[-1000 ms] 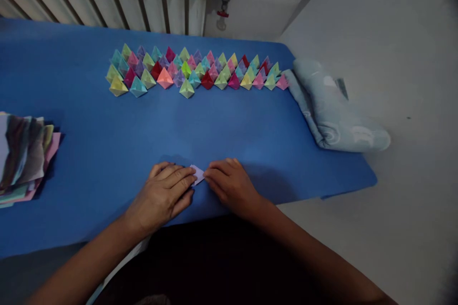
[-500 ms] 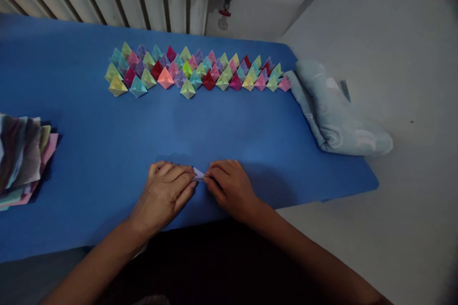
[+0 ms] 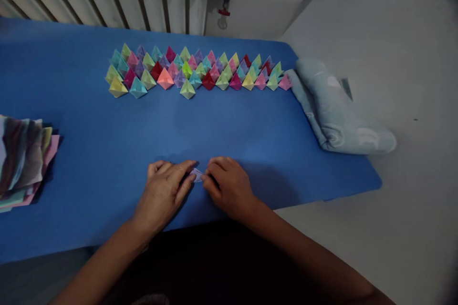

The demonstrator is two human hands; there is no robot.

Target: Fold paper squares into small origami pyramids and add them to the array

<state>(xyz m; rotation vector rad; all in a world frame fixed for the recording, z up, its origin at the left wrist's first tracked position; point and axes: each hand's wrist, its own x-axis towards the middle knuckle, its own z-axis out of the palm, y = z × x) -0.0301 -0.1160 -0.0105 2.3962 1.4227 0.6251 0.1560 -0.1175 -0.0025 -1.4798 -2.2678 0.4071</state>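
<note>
Between my two hands, near the front of the blue table [image 3: 125,133], lies a small piece of folded pale purple paper [image 3: 197,175]. My left hand [image 3: 165,186] grips its left end, with the thumb below and the index finger above. On the other end, the bent fingers and thumb of my right hand [image 3: 227,183] are closed. Fingers cover part of the paper, so its full shape is hidden. Beyond my hands stand several rows of small folded paper boats [image 3: 187,89] in yellow, green, blue, pink, red and purple.
A stack of coloured paper sheets [image 3: 32,162] sits at the left edge. To the right lies a folded pale blue cloth [image 3: 343,114], partly over the table's edge. Behind the table are a white radiator [image 3: 143,5], a valve with a red handle [image 3: 224,12] and a wall.
My left thumb and index finger have spread a little, and more of the purple paper shows between my hands. The right hand has shifted only slightly. The boats have not moved.
</note>
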